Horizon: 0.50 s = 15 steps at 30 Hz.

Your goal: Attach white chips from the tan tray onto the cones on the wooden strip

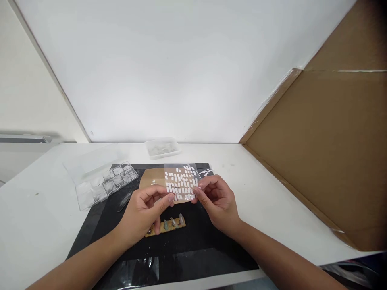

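Observation:
Between my two hands is a clear plastic sheet (pixel 180 182) dotted with rows of small white rectangular pieces. My left hand (pixel 148 209) pinches its lower left corner between thumb and finger. At the lower right edge, the thumb and fingers of my right hand (pixel 218 201) are closed on it. Below the sheet, a yellowish-brown strip (pixel 163 230) lies on the black mat, carrying several small upright pieces that look like pale and greenish crystals; my left fingers cover part of its left end. Behind the sheet lies a brown board or paper (pixel 148 177), partly hidden.
A clear compartment box (pixel 105 187) with its lid open stands at the left, holding whitish contents. A small translucent tray (pixel 162 149) sits at the back. The black mat (pixel 193 257) covers the white table (pixel 272 209). A cardboard panel (pixel 326 149) borders the right side.

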Available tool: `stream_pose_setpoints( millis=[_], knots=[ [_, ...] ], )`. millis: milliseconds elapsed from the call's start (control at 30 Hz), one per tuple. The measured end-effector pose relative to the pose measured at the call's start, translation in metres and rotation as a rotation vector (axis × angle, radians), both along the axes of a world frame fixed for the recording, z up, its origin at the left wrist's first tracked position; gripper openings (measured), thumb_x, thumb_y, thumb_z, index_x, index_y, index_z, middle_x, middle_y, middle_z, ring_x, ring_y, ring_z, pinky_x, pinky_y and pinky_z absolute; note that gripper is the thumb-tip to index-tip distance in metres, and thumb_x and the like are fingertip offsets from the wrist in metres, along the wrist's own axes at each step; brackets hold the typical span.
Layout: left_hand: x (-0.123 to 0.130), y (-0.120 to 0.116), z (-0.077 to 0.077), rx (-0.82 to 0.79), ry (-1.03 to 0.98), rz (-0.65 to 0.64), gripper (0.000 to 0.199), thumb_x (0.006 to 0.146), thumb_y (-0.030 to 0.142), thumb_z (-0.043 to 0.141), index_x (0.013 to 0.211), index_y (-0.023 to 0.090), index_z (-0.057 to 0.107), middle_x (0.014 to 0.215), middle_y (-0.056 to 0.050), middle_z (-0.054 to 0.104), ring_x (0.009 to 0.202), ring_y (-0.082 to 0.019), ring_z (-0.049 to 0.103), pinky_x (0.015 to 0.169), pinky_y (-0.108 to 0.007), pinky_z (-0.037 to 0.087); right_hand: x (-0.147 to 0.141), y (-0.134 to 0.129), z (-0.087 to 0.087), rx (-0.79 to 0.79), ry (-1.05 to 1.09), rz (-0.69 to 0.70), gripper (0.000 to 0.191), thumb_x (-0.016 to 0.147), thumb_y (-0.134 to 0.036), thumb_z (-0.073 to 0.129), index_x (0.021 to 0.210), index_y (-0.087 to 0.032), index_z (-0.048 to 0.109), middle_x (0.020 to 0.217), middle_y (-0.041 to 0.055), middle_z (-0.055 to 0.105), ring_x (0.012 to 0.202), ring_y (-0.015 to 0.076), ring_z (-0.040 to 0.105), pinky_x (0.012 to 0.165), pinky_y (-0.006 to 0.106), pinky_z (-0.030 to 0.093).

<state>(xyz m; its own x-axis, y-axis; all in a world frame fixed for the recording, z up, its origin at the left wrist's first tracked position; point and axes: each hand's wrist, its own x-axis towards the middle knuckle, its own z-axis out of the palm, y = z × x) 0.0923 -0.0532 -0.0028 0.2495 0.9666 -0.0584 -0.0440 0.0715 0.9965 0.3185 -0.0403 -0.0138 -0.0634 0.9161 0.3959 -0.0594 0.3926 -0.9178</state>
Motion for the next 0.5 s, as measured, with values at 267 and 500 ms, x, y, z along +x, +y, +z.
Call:
stream_pose_setpoints(
  millis=[267, 500],
  knots=[
    [0.0026, 0.0014, 0.0038, -0.078, -0.017, -0.105, 0.04, 0.086, 0.052, 0.078, 0.088, 0.013, 0.074, 0.078, -0.003, 0.073, 0.032, -0.005, 0.056, 0.029, -0.013, 0.041, 0.0009, 0.0006, -0.0018, 0.087, -0.127, 0.006, 0.016, 0.097, -0.035, 0.073, 0.097, -0.024, 0.061, 0.085, 0.0009, 0.066, 0.069, 0.0154, 0.07, 0.065, 0.031, 0.057],
    [0.0042, -0.0005, 0.0082, -0.086, 0.002, -0.107, 0.043, 0.085, 0.056, 0.077, 0.083, 0.012, 0.072, 0.074, -0.002, 0.069, 0.032, -0.005, 0.054, 0.029, -0.013, 0.041, -0.0012, -0.0025, -0.0012, 0.115, -0.117, -0.048, 0.043, 0.099, -0.03, 0.07, 0.133, -0.032, 0.043, 0.094, -0.0007, 0.061, 0.073, 0.0137, 0.064, 0.064, 0.028, 0.054]
  ],
)
